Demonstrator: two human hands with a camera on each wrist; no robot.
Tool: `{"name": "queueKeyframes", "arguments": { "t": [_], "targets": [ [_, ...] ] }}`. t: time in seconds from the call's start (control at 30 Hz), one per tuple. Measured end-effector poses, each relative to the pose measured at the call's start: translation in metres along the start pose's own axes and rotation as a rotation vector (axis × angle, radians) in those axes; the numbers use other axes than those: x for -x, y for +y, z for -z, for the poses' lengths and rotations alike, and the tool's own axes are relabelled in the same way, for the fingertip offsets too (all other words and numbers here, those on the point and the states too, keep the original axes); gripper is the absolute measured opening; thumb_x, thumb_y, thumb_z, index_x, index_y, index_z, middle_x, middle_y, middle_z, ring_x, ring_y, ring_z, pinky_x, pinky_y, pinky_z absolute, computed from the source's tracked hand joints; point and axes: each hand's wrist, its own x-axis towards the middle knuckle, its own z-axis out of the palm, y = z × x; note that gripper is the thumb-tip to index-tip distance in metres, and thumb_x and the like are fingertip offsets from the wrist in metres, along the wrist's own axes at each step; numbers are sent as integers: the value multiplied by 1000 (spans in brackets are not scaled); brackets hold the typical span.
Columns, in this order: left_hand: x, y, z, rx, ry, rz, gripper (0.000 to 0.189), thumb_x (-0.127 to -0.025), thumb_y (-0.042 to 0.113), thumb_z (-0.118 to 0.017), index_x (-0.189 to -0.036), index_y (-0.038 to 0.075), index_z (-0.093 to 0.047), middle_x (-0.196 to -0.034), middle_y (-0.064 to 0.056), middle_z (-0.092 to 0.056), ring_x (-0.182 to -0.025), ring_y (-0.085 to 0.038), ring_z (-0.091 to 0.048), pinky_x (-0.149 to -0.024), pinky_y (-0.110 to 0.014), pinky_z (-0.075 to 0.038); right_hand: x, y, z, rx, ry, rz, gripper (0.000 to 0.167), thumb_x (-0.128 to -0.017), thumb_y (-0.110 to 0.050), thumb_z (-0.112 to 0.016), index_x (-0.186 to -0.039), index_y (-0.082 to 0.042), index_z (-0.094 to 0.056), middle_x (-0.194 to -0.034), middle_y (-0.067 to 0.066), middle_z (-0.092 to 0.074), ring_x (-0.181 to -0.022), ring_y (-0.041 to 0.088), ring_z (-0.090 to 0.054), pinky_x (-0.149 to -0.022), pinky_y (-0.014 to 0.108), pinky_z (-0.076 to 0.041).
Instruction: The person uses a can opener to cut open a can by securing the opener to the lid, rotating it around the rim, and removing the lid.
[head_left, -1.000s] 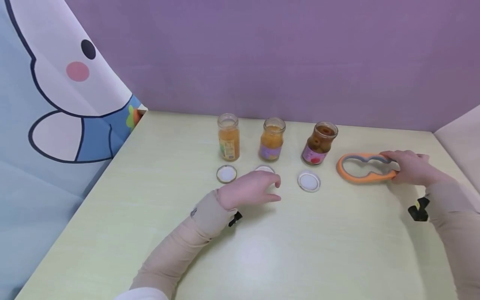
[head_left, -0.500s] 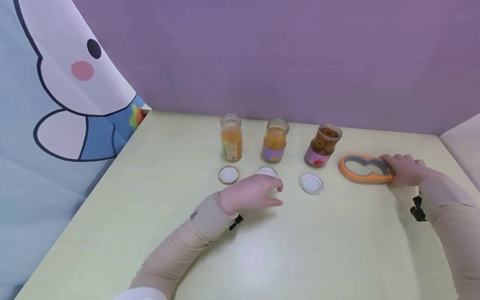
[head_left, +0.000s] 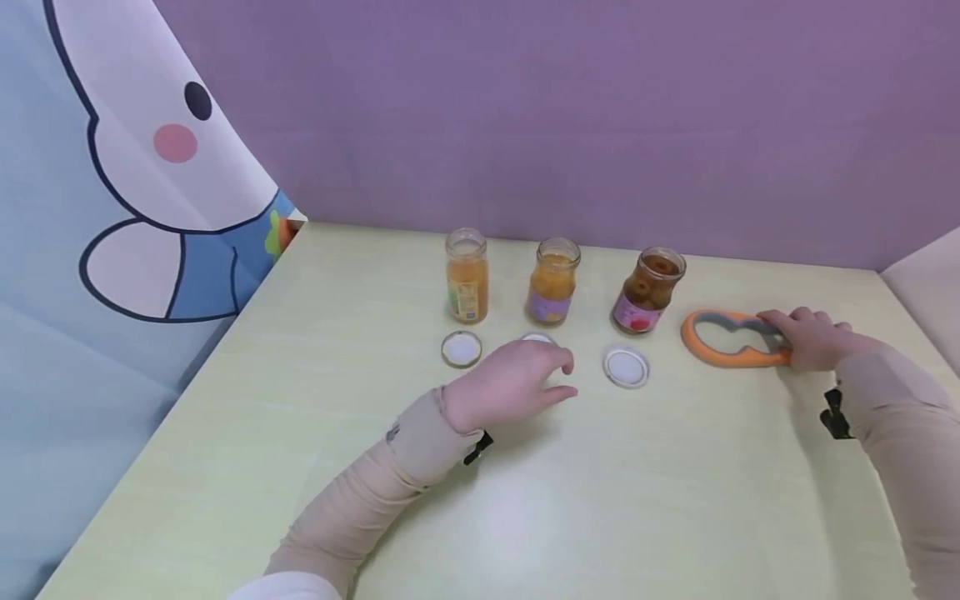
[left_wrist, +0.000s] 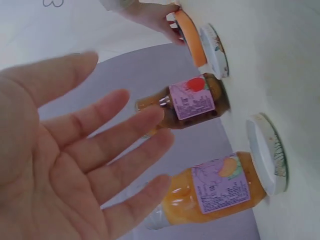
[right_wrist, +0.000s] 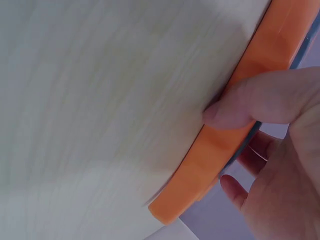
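Observation:
My right hand (head_left: 813,337) grips the right end of an orange jar opener (head_left: 731,359) with grey inner edges, lying on the table. In the right wrist view the thumb (right_wrist: 235,107) presses its orange side, with fingers behind it. My left hand (head_left: 513,383) hovers with loosely bent fingers and holds nothing, partly hiding the middle lid (head_left: 537,337). Another lid (head_left: 461,349) lies to the left, a third lid (head_left: 626,367) to the right. Behind them stand three uncovered glass jars: a tall orange-filled jar (head_left: 467,287), a purple-labelled orange-filled jar (head_left: 551,292) and a dark-filled jar (head_left: 648,292).
A purple backdrop (head_left: 525,125) rises behind the pale table (head_left: 600,517). On the left hangs a light blue sheet with a cartoon figure (head_left: 142,192). A whitish panel (head_left: 930,292) borders the right side.
The whole head view has shifted slightly, moving the scene rightward. My right hand has settled a little to the left on the jar opener. The jars and lids keep their places.

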Motion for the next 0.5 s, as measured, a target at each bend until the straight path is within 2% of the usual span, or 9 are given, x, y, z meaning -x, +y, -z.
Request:
{"name": "queueKeyframes", "arguments": {
  "t": [0.2, 0.3, 0.33, 0.4, 0.47, 0.5],
  "targets": [
    [0, 1, 5, -16, 67, 53, 24, -91, 32, -63, -101, 11, -64, -94, 0, -68, -78, -14, -60, -72, -29, -50, 1, 4, -3, -26, 20, -35, 68, -76, -4, -64, -134, -3, -28, -115, 44, -37, -94, 59, -41, -64, 55, -40],
    [2, 1, 8, -13, 92, 81, 24, -90, 32, -63, -101, 10, -64, -92, 0, -68, -77, -15, -60, -71, -30, -50, 2, 1, -1, -80, 78, -56, 74, -77, -10, -66, -138, -3, -24, -122, 44, -30, -101, 64, -35, -66, 62, -38],
    [3, 0, 8, -10, 104, 95, 24, -90, 31, -64, -101, 10, -64, -92, 0, -68, -77, -15, -61, -71, -30, -50, 3, -3, 1, -119, 114, -62, 73, -78, -11, -64, -138, -2, -24, -125, 45, -27, -103, 65, -33, -68, 64, -36],
    [5, 0, 10, 6, 147, 120, 24, -90, 30, -64, -102, 9, -64, -92, -1, -68, -78, -16, -62, -71, -30, -51, 7, -17, 2, -222, 248, -74, 65, -81, -9, -60, -138, 1, -29, -128, 43, -26, -109, 63, -30, -73, 68, -31],
    [7, -1, 12, 21, 218, 136, 24, -90, 28, -64, -103, 8, -64, -95, -3, -69, -82, -17, -64, -73, -30, -52, 14, -36, 3, -347, 429, -99, 53, -85, -6, -54, -134, 4, -38, -130, 39, -30, -112, 56, -33, -77, 59, -34],
    [8, -1, 12, 25, 260, 142, 24, -90, 27, -64, -104, 7, -64, -96, -3, -70, -84, -18, -65, -73, -30, -52, 17, -48, 4, -411, 530, -114, 48, -86, -5, -52, -131, 5, -44, -130, 32, -36, -113, 45, -38, -81, 50, -36]
  ]
}}
